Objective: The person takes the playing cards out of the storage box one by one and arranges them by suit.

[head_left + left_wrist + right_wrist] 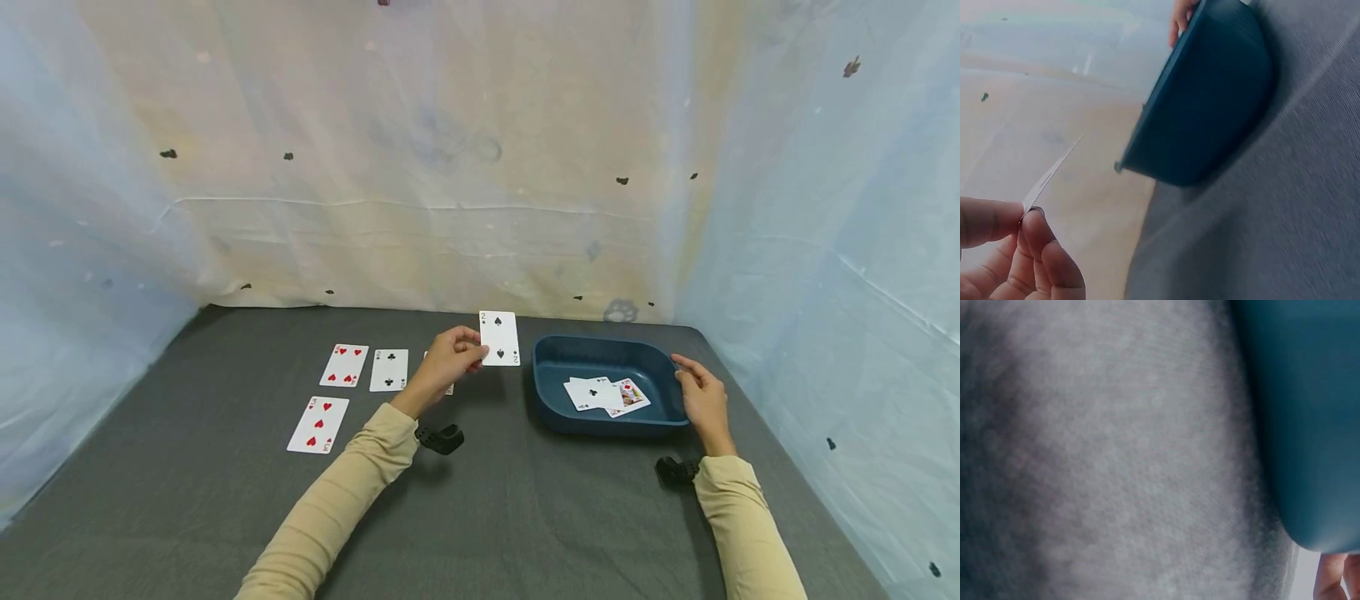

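Grey cloth table point(525, 517), pale plastic sheeting behind. Left hand point(444, 364) pinches a white two-of-spades playing card point(499, 338) upright between thumb and fingertips, raised off the cloth just left of the dark blue plastic tray point(558, 412). Right hand point(701, 398) rests on the tray's right rim, fingers curled over it. Tray holds a few loose cards point(606, 393), face up, overlapping. Three red and black cards point(344, 365) lie face up left of the hand. Step in hand, by my reading: carrying the card toward the tray; next calls for moving over the rim and releasing.
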A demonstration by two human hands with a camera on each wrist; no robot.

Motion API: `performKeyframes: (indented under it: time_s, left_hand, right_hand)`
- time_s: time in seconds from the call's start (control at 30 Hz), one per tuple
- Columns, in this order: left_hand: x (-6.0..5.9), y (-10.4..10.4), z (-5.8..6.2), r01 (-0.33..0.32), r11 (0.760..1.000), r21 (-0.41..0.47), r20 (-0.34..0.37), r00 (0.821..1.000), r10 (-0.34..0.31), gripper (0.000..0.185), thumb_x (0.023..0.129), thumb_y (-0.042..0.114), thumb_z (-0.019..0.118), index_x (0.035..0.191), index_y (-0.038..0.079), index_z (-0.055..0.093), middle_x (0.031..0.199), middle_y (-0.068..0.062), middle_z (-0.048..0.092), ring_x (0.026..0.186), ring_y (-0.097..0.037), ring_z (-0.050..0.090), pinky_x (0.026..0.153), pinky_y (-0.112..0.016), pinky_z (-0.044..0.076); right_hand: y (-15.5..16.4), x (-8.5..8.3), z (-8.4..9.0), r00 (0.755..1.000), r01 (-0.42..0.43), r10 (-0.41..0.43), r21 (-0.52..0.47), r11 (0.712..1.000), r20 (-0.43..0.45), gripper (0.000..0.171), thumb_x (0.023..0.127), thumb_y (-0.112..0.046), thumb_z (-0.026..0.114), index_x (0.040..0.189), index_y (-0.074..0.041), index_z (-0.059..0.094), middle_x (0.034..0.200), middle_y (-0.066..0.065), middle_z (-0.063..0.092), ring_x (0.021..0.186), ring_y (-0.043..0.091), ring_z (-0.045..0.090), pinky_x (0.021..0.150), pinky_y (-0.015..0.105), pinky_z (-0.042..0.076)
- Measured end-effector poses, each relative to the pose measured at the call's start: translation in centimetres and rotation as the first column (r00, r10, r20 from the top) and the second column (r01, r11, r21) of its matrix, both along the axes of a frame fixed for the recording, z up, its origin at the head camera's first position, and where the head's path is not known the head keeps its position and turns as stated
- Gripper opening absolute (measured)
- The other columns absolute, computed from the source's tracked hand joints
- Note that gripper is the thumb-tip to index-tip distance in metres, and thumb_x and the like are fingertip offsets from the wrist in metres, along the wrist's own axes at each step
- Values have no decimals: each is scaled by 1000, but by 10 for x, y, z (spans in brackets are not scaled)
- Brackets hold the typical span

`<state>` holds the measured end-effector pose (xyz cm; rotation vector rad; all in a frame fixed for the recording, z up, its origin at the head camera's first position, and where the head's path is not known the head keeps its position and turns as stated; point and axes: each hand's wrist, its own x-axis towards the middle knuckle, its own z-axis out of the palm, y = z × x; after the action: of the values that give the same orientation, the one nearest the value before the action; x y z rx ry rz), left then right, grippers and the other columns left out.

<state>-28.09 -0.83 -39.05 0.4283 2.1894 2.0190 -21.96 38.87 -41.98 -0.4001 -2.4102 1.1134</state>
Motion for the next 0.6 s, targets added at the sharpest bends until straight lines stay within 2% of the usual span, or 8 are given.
performKeyframes:
  time_s: [0.1,0.17,0.3,0.37,0.6]
  left_hand:
    - [-1,-4,-6,-5,1000,-24,5,1000,5,21,94,6,63,110,-5,57,82,-15,67,78,-34,63,78,-44,51]
    - [-1,-7,-11,-11,999,-46,6,1000,11,22,93,7,64,110,-5,57,83,-15,67,76,-29,64,76,-41,52]
    - [-2,-8,-17,-13,996,-87,21,1000,15,19,94,8,64,108,-2,58,74,-5,66,81,-39,64,70,-38,52]
    - [-2,-8,-21,-8,995,-103,24,1000,10,18,94,8,64,107,-2,58,71,-3,65,79,-38,64,64,-34,50]
    - [-1,-3,-28,-6,980,-201,13,1000,9,15,92,7,65,103,-1,57,62,0,61,60,-18,61,60,-30,50]
  right_hand:
    - [0,1,0,1000,-4,4,2,1000,-3,36,102,-20,46,134,-10,59,95,17,61,53,9,37,52,27,31]
    - [0,1,0,1000,-8,8,-1,1000,-2,36,102,-21,45,134,-10,58,100,17,62,53,10,37,52,28,31]
    - [0,2,1,1000,-15,15,-2,1000,0,37,102,-21,44,135,-9,58,106,17,63,54,11,37,53,28,31]
    - [0,2,1,1000,-15,14,-2,1000,-3,37,102,-20,44,134,-9,58,106,18,63,54,10,37,52,28,31]
    - [-1,1,0,1000,-10,10,-3,1000,-7,36,102,-19,45,134,-9,58,104,18,62,55,9,38,52,27,31]
